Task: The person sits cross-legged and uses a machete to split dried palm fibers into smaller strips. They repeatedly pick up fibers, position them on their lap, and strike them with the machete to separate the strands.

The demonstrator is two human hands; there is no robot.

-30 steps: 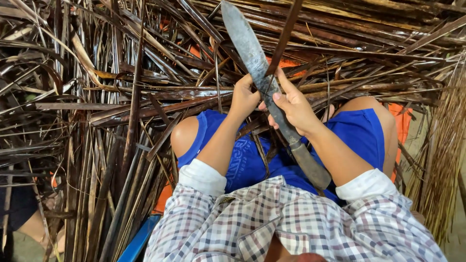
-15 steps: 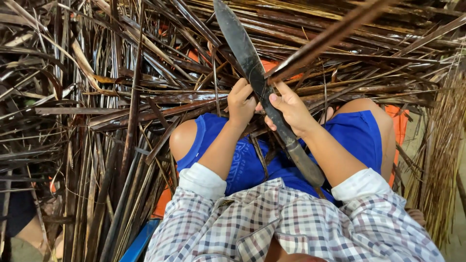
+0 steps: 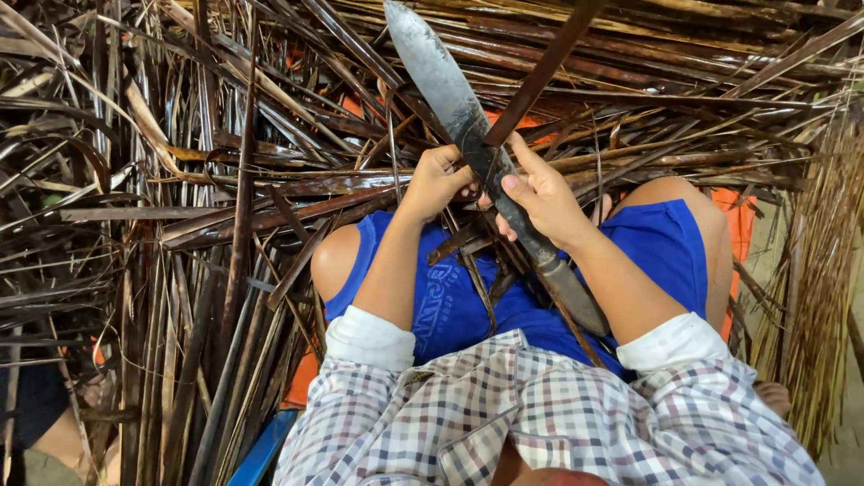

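— Head view: what do I see by the long knife (image 3: 468, 135)?
— I see my left hand (image 3: 436, 180) and right hand (image 3: 544, 198) clamped on a brown strip (image 3: 540, 76) crossing its blade, above my blue shorts (image 3: 459, 301).

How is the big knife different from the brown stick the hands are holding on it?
The knife is grey metal, broad and flat, with a curved edge; the brown stick is thin, straight, dark plant stem. The knife points up-left, the stick leans up-right, so they cross. The left hand and right hand meet at that crossing. Both are long and touch both hands.
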